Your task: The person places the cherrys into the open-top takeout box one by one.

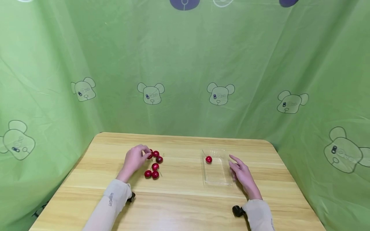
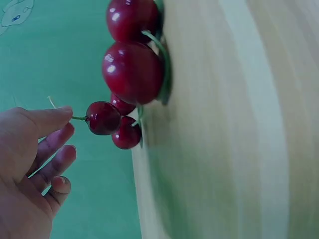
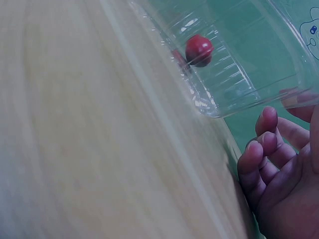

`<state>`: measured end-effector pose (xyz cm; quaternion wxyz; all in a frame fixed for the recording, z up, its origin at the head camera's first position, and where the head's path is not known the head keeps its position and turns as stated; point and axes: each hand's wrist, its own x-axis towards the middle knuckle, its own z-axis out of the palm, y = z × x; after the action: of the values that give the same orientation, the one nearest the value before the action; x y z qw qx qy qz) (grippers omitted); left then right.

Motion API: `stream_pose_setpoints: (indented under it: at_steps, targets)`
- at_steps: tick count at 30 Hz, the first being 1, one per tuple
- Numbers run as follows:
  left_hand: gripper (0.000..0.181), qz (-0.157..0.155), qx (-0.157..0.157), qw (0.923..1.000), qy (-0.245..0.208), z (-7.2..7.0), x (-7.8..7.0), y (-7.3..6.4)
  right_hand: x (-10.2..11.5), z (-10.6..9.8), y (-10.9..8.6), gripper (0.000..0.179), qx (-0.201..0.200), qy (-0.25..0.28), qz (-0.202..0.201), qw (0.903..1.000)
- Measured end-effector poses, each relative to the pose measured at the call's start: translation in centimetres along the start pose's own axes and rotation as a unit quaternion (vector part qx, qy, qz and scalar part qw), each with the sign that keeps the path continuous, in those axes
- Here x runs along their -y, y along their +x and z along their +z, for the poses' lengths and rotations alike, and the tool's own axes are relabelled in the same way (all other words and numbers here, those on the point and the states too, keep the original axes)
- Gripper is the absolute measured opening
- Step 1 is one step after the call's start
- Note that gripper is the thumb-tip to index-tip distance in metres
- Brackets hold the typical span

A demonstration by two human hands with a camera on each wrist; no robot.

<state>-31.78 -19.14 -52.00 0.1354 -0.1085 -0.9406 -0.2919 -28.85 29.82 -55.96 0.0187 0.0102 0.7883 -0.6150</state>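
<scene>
Left hand (image 1: 134,159) pinches a thin green stem (image 2: 79,118) between thumb and forefinger; other fingers loosely bent. From that stem hangs a round, glossy dark-red cherry (image 2: 103,118), smooth-skinned, with small bright highlights, held at the left part of the table beside a loose group of similar red cherries (image 1: 155,166). These lie on the wood, some touching, nearly spherical, deep red to almost black where shaded; slim green stems curve off several. Right hand (image 1: 243,175) grips nothing, fingers relaxed and slightly bent, just beside the right wall of a shallow rectangular clear plastic box (image 1: 215,183); cannot tell whether a fingertip touches it. Box: thin, shiny, rounded corners, ribbed surface, table grain visible through it. One single bright-red cherry (image 1: 208,159) sits inside, toward the far left corner, stem pointing up and left. Table (image 1: 185,205): pale yellow-brown wood, smooth, streaked with long lighter bands, corners rounded. Both sleeves (image 1: 111,200) are light beige cloth, dark lettering on the left one. Behind, a soft green fabric curtain (image 1: 185,51) hangs in shallow folds, printed with outlined bear heads.
</scene>
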Motion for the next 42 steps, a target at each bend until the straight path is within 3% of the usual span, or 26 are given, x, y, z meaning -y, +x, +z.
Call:
stream_pose_setpoints:
  at_steps: [8,15,25,35,42]
  targets:
    - [0.004,-0.001,-0.009,0.9981,-0.06,-0.4,-1.0,0.2,2.5,0.1,-1.1,0.055,0.014,0.022,0.013,0.9996]
    - [0.006,-0.007,-0.005,0.9935,-0.113,-0.4,-1.8,0.2,-0.3,0.2,0.0,0.057,0.0,0.002,0.002,1.0]
    - [0.008,0.005,0.012,0.983,-0.183,-0.1,-3.9,0.0,0.0,0.1,-0.1,0.058,0.004,0.0,-0.003,1.0]
    - [0.007,0.02,0.027,0.9761,-0.214,0.8,-5.6,0.0,0.0,0.0,-0.3,0.058,0.0,0.001,0.007,1.0]
    - [0.01,0.021,0.021,0.9759,-0.216,0.8,-5.9,-0.1,0.0,0.2,-0.1,0.059,0.006,0.006,0.002,1.0]
